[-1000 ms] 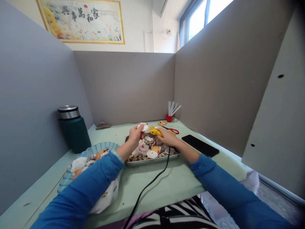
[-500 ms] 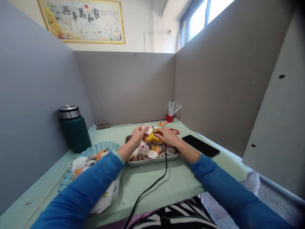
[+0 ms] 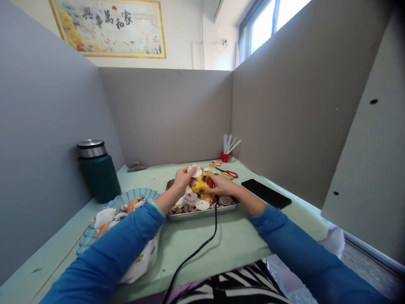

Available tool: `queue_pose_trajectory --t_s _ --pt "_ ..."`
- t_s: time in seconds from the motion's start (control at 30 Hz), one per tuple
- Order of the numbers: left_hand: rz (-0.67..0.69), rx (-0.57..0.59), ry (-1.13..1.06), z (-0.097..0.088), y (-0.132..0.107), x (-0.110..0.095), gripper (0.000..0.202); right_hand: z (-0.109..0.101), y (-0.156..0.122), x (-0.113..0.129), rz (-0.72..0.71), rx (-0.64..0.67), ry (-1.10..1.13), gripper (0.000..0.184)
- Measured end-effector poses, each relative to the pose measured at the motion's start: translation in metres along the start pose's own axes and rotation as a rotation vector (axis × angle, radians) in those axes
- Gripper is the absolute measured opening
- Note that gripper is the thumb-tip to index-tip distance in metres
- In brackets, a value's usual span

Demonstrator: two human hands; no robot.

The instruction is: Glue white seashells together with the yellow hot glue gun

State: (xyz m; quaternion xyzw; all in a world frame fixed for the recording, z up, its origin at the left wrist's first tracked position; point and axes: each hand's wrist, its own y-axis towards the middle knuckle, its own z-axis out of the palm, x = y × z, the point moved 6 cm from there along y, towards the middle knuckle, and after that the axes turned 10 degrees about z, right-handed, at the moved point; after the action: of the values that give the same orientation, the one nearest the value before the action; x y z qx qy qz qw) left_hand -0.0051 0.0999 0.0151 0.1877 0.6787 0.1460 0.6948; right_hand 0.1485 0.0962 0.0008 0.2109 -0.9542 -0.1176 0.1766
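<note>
Head view. Nearest me, a thin black cord (image 3: 216, 219) is running over the pale green table covering (image 3: 240, 236) to the work. On my left, a clear blue, scallop-edged dish (image 3: 125, 197) is holding white and orange shells (image 3: 106, 216); my blue sleeve (image 3: 126, 236) is partly hiding it. Ahead, a shallow silver metal tray (image 3: 190, 217) is carrying brown, gravel-like bits (image 3: 177, 210) and loose pale shells (image 3: 202, 205), some showing red marks.

Over the tray, my left hand (image 3: 182, 179) is pinching a flat, rounded white shell (image 3: 195, 171) between thumb and fingers. My right hand (image 3: 222, 185) is gripping a yellow plastic tool (image 3: 199, 186), by its look a hot-glue gun, just beside the shell. Whether its tip is touching I cannot tell.

Step in hand, my reading: I am working the tool at the shell, the left hand serving as clamp. The next move, I judge, is calling for a steady left pinch, fine aim from the right, and fingertips clear of a possibly hot tip.

Farther off, a flat black phone-like slab (image 3: 265, 193) is lying to the right. Red-and-yellow-handled scissors (image 3: 233, 174) are resting beyond my right hand. At the back, a small red cup (image 3: 225, 157) is holding white sticks (image 3: 228, 144).
</note>
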Motion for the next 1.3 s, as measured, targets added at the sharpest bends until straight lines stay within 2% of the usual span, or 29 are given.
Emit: queue_pose_trajectory --t_s 0.27,0.5,0.63,0.7,0.77,0.9,1.07,1.2,1.3 --pt "0.036 -0.077 -0.023 -0.007 0.003 -0.001 0.038 0.0 0.007 0.013 -0.042 -0.016 -0.023 0.037" --pt "0.017 -0.031 -0.036 -0.003 0.002 0.0 0.037 0.003 0.013 0.01 -0.036 0.04 0.002 0.037" --pt "0.001 0.016 -0.04 0.0 0.001 0.0 0.037 -0.01 0.008 0.01 -0.056 -0.089 0.157 0.03" --pt "-0.013 0.047 -0.042 0.002 -0.001 0.0 0.036 -0.017 0.006 0.009 -0.053 -0.182 0.281 0.023" --pt "-0.034 0.076 -0.043 0.005 -0.002 0.001 0.036 -0.021 0.005 0.007 -0.049 -0.218 0.449 0.02" --pt "-0.051 0.123 -0.046 0.009 -0.004 0.001 0.036 -0.017 0.006 0.007 -0.057 -0.11 0.747 0.021" --pt "-0.038 0.139 -0.038 0.009 -0.003 0.001 0.039 -0.015 0.005 0.007 -0.03 -0.009 0.876 0.022" --pt "-0.034 0.151 0.002 0.01 -0.004 0.0 0.039 -0.018 0.003 0.007 -0.026 -0.037 0.866 0.024" --pt "-0.051 0.187 0.033 0.013 -0.007 -0.001 0.039 -0.02 0.002 0.005 -0.019 -0.095 0.81 0.032"
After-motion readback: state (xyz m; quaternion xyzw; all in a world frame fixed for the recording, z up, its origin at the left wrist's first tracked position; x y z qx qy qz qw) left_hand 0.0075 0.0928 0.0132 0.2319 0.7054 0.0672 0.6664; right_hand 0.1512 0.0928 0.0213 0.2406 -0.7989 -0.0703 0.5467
